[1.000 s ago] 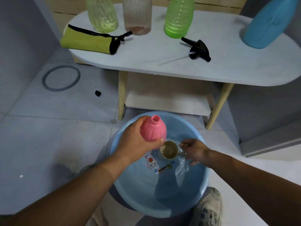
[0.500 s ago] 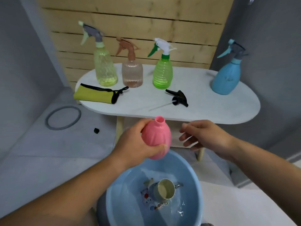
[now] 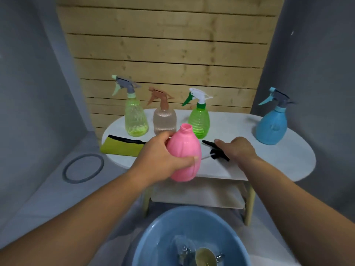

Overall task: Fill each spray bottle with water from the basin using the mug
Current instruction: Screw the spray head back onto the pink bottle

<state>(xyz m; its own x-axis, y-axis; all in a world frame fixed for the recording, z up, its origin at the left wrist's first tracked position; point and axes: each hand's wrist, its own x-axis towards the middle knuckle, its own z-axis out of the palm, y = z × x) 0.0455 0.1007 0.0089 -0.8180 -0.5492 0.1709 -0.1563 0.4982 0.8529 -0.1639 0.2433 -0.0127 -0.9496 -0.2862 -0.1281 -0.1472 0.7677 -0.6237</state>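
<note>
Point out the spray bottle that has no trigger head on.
The pink bottle in the left hand: its neck is bare and open. The yellow-green bottle, brown-topped bottle, green bottle and blue bottle on the table all wear trigger heads.

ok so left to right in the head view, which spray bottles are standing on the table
yellow-green bottle → pale brown bottle → green bottle → blue bottle. the pink bottle, held up in front of them by the left hand, is left out.
</note>
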